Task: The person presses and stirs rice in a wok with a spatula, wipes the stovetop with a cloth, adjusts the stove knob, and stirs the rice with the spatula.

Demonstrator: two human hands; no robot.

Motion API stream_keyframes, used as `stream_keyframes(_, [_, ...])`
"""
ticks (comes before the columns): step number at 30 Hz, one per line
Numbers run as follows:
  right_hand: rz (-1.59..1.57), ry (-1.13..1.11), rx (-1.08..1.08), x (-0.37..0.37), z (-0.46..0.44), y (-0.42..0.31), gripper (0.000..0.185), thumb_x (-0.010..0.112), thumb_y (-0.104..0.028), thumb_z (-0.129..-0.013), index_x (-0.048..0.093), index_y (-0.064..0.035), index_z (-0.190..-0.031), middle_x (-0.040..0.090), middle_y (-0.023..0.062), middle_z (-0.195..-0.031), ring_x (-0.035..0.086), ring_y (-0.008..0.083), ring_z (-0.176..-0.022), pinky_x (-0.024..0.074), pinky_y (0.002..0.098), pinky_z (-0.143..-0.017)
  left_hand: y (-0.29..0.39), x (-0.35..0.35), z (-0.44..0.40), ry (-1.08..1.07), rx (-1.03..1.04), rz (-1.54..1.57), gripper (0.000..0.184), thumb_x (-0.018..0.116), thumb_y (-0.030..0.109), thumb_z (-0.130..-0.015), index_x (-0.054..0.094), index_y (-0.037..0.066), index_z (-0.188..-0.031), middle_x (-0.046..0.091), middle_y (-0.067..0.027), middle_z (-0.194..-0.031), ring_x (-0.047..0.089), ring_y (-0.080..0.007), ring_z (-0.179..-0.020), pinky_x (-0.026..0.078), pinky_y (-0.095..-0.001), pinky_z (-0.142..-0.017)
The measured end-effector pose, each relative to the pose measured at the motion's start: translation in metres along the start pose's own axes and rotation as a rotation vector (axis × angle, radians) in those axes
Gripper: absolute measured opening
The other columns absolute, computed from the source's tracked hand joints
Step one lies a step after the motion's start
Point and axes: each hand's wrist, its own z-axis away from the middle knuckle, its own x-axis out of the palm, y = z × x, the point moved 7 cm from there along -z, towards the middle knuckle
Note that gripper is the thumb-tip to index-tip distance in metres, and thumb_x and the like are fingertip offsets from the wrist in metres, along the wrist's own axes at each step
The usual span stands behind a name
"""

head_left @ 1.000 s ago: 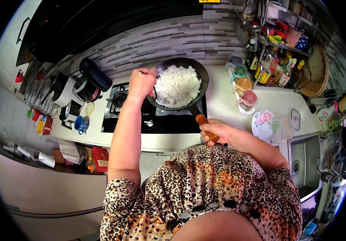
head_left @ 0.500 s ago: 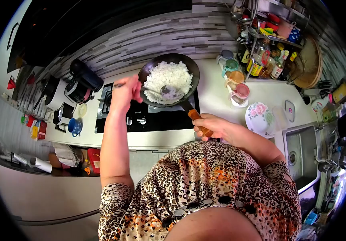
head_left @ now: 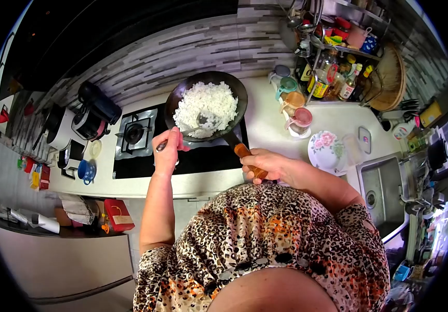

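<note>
A dark wok (head_left: 241,104) with white rice (head_left: 206,101) heaped in it sits over the right part of the black gas stove (head_left: 203,165). My left hand (head_left: 167,148), left of the wok's near rim, is closed around the handle of a metal spatula (head_left: 203,122). The spatula's head lies in the near part of the rice, partly covered by grains. Close to my body, my right hand (head_left: 269,164) grips the wok's wooden handle (head_left: 242,151). The wok appears level.
A bare burner (head_left: 133,133) is on the left. Lidded jars (head_left: 301,118), a floral plate (head_left: 326,150) and a sink (head_left: 385,195) are on the right. A blue cup (head_left: 87,171) and small appliances stand left. Bottles fill a rack (head_left: 333,78) at the back right.
My left hand has come down toward me and tilted the spatula, whose head stays in the rice. The whole view has shifted slightly left. My right hand keeps its hold on the wok handle.
</note>
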Motion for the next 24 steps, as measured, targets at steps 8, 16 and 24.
stream_keyframes(8, [0.002,0.029,0.009,0.004,0.003,-0.001,0.015,0.051,-0.011,-0.087,0.038,-0.004,-0.091,0.047,0.0055,-0.071,0.047,0.0151,-0.058,0.0392,0.0293,-0.042,0.026,-0.001,0.008,0.096,0.045,0.027,0.038,0.05,0.019,-0.093,0.051,0.002,-0.06,0.047,-0.0017,-0.062,0.043,-0.0087,-0.051,0.05,-0.0272,-0.047])
stream_keyframes(16, [0.024,0.002,0.013,0.004,0.0,-0.002,0.016,0.05,-0.011,-0.087,0.036,-0.0044,-0.092,0.047,0.0059,-0.07,0.047,0.0151,-0.056,0.0396,0.0291,-0.042,0.009,-0.009,-0.001,0.059,-0.049,0.07,0.037,0.053,0.021,-0.091,0.046,0.006,-0.058,0.045,-0.0029,-0.062,0.044,-0.0123,-0.051,0.051,-0.0326,-0.047])
stream_keyframes(24, [0.005,-0.008,0.024,0.001,-0.001,0.001,0.015,0.05,-0.01,-0.087,0.036,-0.0048,-0.091,0.047,0.006,-0.068,0.047,0.0154,-0.055,0.0388,0.03,-0.041,0.021,-0.025,-0.018,0.145,-0.12,0.067,0.034,0.054,0.02,-0.089,0.046,0.007,-0.059,0.047,-0.0032,-0.062,0.044,-0.0128,-0.047,0.051,-0.0325,-0.043])
